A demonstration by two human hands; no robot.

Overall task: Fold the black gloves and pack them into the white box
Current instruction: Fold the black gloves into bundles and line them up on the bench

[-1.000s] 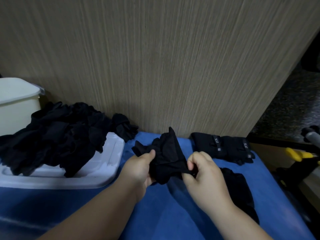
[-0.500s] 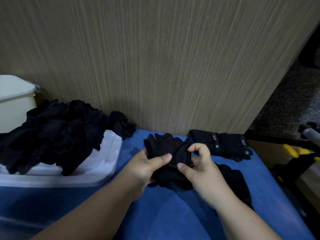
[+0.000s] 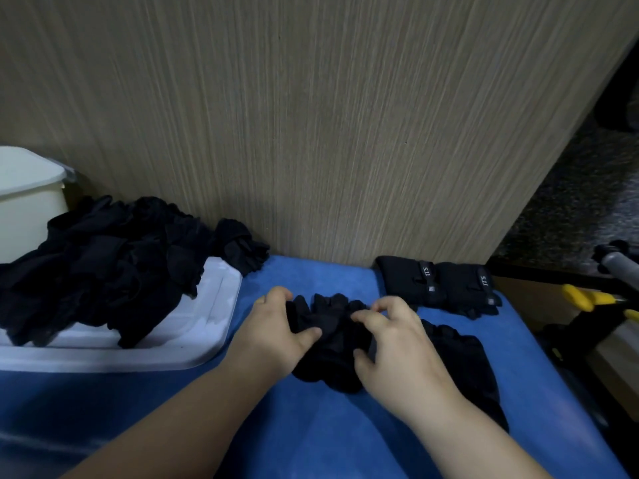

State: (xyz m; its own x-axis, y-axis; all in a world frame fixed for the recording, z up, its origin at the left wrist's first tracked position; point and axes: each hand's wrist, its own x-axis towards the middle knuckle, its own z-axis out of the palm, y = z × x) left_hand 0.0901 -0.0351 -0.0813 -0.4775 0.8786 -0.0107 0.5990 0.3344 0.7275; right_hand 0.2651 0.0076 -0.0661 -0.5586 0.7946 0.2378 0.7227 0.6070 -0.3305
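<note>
Bunched black glove (image 3: 328, 344) on blue table (image 3: 311, 437).
Gripped by left hand (image 3: 276, 335) and right hand (image 3: 397, 340), fingers curled; folded gloves (image 3: 435, 281) lie behind.

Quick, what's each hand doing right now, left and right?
Left hand: holding the black glove, thumb on top.
Right hand: fingers curled on the same glove, pinching it.

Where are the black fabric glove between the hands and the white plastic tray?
black fabric glove (image 3: 333, 344): head view, crumpled middle.
white plastic tray (image 3: 214, 305): head view, bare right part.
</note>
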